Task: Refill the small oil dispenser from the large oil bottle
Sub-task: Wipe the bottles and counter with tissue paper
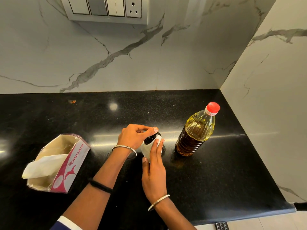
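The small oil dispenser (150,138) with a black cap stands on the black counter (224,171), mostly hidden by my hands. My left hand (134,136) grips its black cap from above with thumb and fingers. My right hand (153,171) presses a white tissue (147,149) against the dispenser's side, fingers wrapped around it. The large oil bottle (196,131), filled with yellow oil and closed with a red cap (212,108), stands upright to the right, apart from both hands.
An opened pink and white tissue box (66,165) lies on its side at the left, a tissue hanging out. Marble walls close the back and right. A switch panel (106,9) is on the back wall. The counter's front edge runs at lower right.
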